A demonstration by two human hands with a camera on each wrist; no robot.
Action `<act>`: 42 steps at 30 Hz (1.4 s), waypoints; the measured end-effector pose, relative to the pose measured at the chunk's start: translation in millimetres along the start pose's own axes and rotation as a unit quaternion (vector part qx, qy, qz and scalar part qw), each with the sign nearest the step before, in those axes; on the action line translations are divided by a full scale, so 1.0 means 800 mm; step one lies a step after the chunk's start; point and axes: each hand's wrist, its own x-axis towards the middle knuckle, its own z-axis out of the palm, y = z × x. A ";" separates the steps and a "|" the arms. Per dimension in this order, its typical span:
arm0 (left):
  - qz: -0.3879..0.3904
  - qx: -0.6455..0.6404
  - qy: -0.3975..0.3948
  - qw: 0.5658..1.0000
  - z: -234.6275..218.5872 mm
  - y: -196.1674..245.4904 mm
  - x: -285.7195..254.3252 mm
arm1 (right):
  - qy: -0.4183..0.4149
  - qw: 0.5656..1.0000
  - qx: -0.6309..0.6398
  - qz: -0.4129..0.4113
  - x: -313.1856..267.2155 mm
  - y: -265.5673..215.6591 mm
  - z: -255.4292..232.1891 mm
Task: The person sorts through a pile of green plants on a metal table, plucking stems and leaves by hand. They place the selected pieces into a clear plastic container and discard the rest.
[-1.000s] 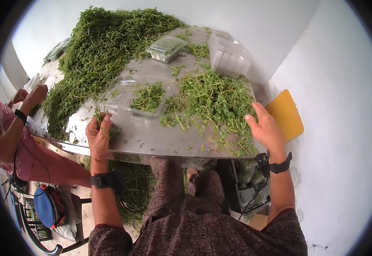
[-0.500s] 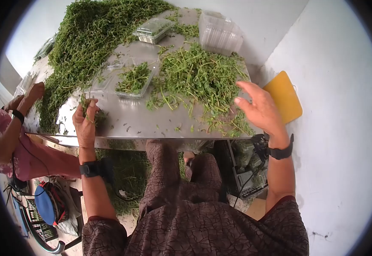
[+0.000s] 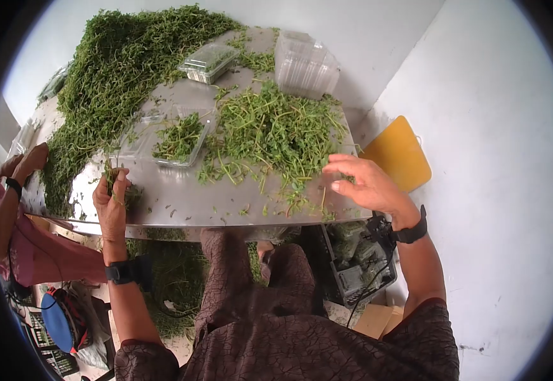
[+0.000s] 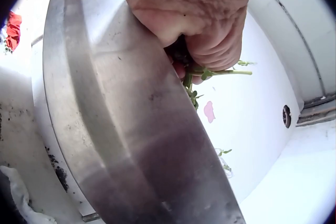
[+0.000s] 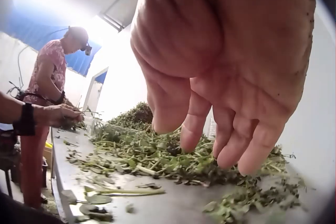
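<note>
My left hand (image 3: pixel 110 206) holds a small bunch of leafy green stems (image 3: pixel 133 198) over the table's front edge, fingers curled round it. In the left wrist view a stem (image 4: pixel 231 72) pokes out past the fingers. My right hand (image 3: pixel 371 185), fingers extended and thumb apart, is at the right side of a loose pile of greens (image 3: pixel 276 130), holding nothing. The right wrist view shows its fingertips close over the greens (image 5: pixel 157 153). Between the hands lies an opened clear plastic box (image 3: pixel 187 162) with some greens (image 3: pixel 180 136) in it.
A closed clear box (image 3: pixel 210 62) and a stack of clear boxes (image 3: pixel 306 66) stand farther back. A large heap of greens (image 3: pixel 111 76) covers the metal table's left side. Another person (image 5: pixel 50 71) works at left. A yellow board (image 3: pixel 400 154) leans by the wall.
The head view has shifted. My right hand has come inward and nearer the front edge, and greens by the front right corner lie farther in. My left hand keeps its bunch.
</note>
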 end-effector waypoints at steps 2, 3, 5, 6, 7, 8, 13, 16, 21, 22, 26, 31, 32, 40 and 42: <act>0.010 -0.001 0.012 1.000 0.002 0.000 0.000 | -0.001 1.000 -0.027 -0.001 0.018 0.014 -0.011; 0.003 0.001 0.004 1.000 0.001 0.003 -0.001 | 0.031 0.999 -0.010 0.031 0.026 0.028 -0.015; -0.005 0.002 0.000 1.000 0.000 0.003 0.000 | 0.070 0.992 -0.016 0.106 0.042 0.048 -0.023; -0.002 -0.001 -0.004 1.000 0.000 0.001 0.002 | 0.068 0.992 -0.017 0.103 0.052 0.062 -0.026; 0.001 -0.004 -0.007 1.000 -0.001 -0.001 0.002 | 0.078 0.988 -0.044 0.125 0.063 0.080 -0.026; 0.000 -0.002 -0.001 1.000 -0.001 -0.002 0.002 | 0.086 0.983 -0.070 0.147 0.074 0.095 -0.026; 0.013 -0.029 0.000 0.999 0.003 -0.005 0.003 | 0.001 0.979 -0.116 0.168 0.104 0.074 -0.016; 0.009 -0.011 0.005 1.000 0.005 0.005 0.002 | 0.004 0.993 0.085 0.087 0.102 0.075 -0.001; -0.018 0.001 0.000 1.000 0.002 -0.001 0.005 | 0.004 0.982 -0.113 0.149 0.058 -0.043 0.001; -0.015 0.012 -0.009 1.000 0.001 -0.005 0.006 | 0.000 0.983 -0.117 0.144 0.048 -0.049 0.006; -0.042 0.019 -0.022 0.999 0.000 -0.008 0.010 | 0.090 0.988 -0.119 0.034 0.007 -0.057 0.030; 0.017 0.039 -0.003 0.999 0.003 0.000 0.008 | 0.122 0.974 -0.171 -0.081 -0.021 -0.066 0.073; 0.016 0.037 -0.001 0.999 0.003 0.004 0.007 | 0.133 0.970 -0.184 -0.091 -0.023 -0.066 0.081; -0.008 0.006 -0.013 1.000 0.003 0.011 0.004 | 0.166 0.970 -0.164 -0.069 -0.024 -0.037 0.125; 0.004 0.002 -0.007 1.000 0.004 0.009 0.004 | 0.180 0.967 -0.165 -0.072 -0.022 -0.033 0.132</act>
